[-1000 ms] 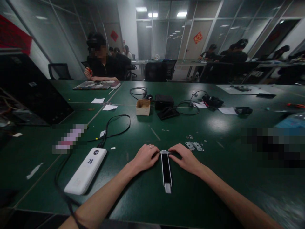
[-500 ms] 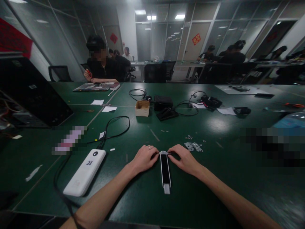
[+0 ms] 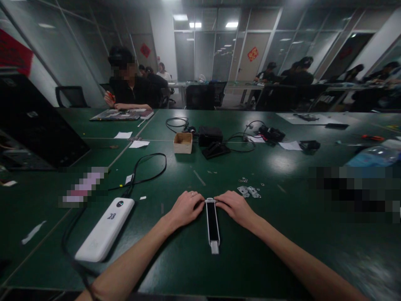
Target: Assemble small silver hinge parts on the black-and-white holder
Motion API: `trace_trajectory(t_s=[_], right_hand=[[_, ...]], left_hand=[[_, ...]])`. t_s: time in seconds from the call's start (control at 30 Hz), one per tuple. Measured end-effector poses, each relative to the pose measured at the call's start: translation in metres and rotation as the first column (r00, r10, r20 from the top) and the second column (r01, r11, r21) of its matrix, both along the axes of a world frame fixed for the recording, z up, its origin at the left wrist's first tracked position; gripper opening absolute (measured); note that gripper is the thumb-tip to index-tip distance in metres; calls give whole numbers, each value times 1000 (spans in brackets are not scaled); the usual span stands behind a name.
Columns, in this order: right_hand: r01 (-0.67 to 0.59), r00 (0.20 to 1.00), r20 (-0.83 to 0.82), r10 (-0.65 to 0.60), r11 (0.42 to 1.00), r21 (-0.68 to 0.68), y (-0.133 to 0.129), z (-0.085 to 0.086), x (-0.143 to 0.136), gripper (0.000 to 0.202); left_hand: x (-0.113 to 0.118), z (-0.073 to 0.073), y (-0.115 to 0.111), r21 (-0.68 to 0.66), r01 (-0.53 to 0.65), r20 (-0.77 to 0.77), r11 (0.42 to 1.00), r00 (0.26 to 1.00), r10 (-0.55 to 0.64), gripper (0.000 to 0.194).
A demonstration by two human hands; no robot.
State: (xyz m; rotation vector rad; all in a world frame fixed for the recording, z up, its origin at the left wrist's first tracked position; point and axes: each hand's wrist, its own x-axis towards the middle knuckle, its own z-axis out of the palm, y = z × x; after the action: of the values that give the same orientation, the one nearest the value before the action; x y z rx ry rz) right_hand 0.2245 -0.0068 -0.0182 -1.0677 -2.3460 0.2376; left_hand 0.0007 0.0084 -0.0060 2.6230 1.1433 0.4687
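A narrow bar with a black face and white frame (image 3: 213, 221) lies on the green table, pointing toward me. Its near end narrows to a pale tab, and a rounded pale loop tops the far end. My left hand (image 3: 188, 207) pinches the far end from the left, fingers closed. From the other side my right hand (image 3: 233, 207) closes its thumb and fingers on the same end. Any small part between the fingertips is too small to make out. Beyond my right hand lie several small metal plates (image 3: 249, 192) and several little rings (image 3: 243, 180).
A white power bank (image 3: 106, 230) marked 28, with a black cable (image 3: 165, 161), lies left. Farther off are a small cardboard box (image 3: 183, 144) and black devices (image 3: 210, 136). A computer case (image 3: 37, 121) stands at left; a person (image 3: 128, 90) sits across the table.
The whole view has shifted slightly, so most things appear farther left. Both hands stay at the bar's far end, with the right fingers a little closer against it.
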Motion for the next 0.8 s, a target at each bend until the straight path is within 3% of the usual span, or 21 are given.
trace_trajectory(t_s=[0.1,0.23,0.37,0.47,0.63,0.8], right_hand=[[-19,999,33,18,1000,15,0,3,0,23],[-1,994,110,-4,999,53,1,19,15,31],[278,942,160,-296,952,127,10,34,52,31],[460,857,249,-452,888,28,15,36,74,35],[506,839,329,-434,844,-176,17,30,75,26],[485,865,230,-446,860,-157,14,39,76,23]], left_hand=[[0,-1,0,10,7,10,1000,1000,-7,12],[-1,0,0,2,4,15,1000,1000,-4,13],[-2,0,1,-1,7,17,1000,1000,-7,13],[-2,-1,1,-1,10,22,1000,1000,-10,14],[-2,2,0,-13,8,20,1000,1000,-7,13],[-2,2,-1,-18,9,17,1000,1000,-8,13]])
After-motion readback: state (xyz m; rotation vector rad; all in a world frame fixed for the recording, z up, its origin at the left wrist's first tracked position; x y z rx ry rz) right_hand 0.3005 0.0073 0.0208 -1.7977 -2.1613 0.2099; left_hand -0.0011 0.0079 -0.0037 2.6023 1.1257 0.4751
